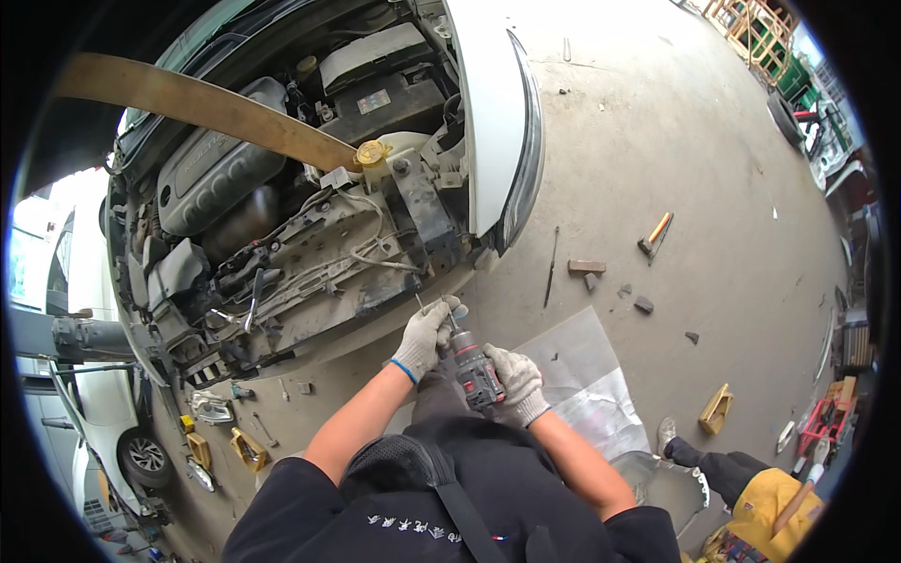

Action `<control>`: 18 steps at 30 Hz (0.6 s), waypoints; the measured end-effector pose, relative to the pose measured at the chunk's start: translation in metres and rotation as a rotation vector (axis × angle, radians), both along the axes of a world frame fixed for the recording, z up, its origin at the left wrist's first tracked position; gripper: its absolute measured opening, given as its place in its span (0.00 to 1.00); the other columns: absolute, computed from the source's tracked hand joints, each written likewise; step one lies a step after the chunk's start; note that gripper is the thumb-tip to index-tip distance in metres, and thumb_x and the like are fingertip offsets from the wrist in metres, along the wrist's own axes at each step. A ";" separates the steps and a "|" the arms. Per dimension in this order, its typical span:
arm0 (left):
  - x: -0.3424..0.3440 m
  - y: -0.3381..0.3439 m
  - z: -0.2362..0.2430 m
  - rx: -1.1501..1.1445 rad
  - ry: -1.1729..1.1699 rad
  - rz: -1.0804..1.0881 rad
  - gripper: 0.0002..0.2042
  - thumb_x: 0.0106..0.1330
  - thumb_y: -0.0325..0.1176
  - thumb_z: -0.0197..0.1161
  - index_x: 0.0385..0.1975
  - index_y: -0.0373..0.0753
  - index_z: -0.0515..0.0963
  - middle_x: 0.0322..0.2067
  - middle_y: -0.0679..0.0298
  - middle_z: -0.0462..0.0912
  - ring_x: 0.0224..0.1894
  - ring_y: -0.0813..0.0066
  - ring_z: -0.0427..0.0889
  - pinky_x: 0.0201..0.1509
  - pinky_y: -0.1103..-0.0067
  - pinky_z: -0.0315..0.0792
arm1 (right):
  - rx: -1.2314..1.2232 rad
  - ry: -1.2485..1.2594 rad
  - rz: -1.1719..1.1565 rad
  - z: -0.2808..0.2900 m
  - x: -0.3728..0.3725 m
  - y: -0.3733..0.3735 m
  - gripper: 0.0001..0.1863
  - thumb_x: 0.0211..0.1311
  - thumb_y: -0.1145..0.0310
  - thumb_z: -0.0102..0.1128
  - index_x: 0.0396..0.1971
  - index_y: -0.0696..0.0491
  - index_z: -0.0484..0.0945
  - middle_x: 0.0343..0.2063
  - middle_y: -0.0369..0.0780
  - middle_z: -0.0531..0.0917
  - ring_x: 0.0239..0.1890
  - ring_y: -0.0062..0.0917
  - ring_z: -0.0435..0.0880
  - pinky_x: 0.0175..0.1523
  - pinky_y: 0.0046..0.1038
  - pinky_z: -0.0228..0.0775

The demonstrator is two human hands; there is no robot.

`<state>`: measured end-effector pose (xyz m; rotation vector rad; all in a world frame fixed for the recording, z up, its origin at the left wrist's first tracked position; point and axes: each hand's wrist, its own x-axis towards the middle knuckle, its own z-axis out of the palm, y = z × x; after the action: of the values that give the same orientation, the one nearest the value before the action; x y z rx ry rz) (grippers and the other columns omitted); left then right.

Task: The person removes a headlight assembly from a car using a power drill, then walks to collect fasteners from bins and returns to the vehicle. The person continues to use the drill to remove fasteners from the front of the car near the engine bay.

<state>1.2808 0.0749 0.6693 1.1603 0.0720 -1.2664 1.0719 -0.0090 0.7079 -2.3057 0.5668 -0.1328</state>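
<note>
My right hand (pixel 516 377), in a whitish knit work glove, is closed round a cordless drill (pixel 477 373) with a grey and red body. The drill's chuck points away from me, toward the car. At the chuck end, my left hand (pixel 424 336), gloved the same way with a blue cuff edge, has its fingers bent together. A thin metal rod (pixel 419 301) sticks up by these fingers; what they grip is partly hidden. Just beyond my hands lies the uncovered front of a white car, its engine bay (pixel 310 225) open.
A long brown strip (pixel 206 108) crosses above the engine. A wrench-like tool (pixel 251 305) rests on the car's front. On the floor lie a hammer (pixel 655 236), a brick-like block (pixel 587 267), a thin rod (pixel 551 267) and plastic sheeting (pixel 587 375). A person's leg (pixel 709 460) is at lower right.
</note>
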 end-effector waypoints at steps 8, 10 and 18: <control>0.004 -0.019 -0.048 0.002 -0.312 0.215 0.15 0.74 0.36 0.54 0.54 0.37 0.77 0.41 0.63 0.84 0.42 0.79 0.79 0.46 0.79 0.76 | -0.100 -0.208 -0.047 -0.081 0.044 -0.010 0.34 0.51 0.61 0.70 0.58 0.56 0.69 0.44 0.49 0.82 0.42 0.44 0.83 0.47 0.40 0.76; -0.001 -0.024 -0.056 -0.042 -0.408 0.250 0.15 0.73 0.36 0.54 0.54 0.36 0.77 0.40 0.65 0.83 0.40 0.80 0.78 0.46 0.80 0.75 | -0.065 -0.241 -0.042 -0.088 0.047 -0.014 0.33 0.51 0.62 0.69 0.57 0.57 0.69 0.43 0.49 0.82 0.41 0.45 0.83 0.47 0.41 0.76; -0.016 -0.029 -0.106 -0.123 -0.299 0.456 0.19 0.67 0.40 0.58 0.53 0.35 0.74 0.39 0.67 0.78 0.38 0.80 0.75 0.44 0.80 0.73 | 0.003 -0.293 0.064 -0.123 0.060 -0.046 0.27 0.55 0.65 0.62 0.55 0.57 0.72 0.43 0.50 0.83 0.43 0.43 0.83 0.49 0.39 0.75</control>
<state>1.2650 0.0461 0.5630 1.1349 0.0332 -0.6802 1.1317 -0.0551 0.5851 -2.2438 0.3433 -0.4301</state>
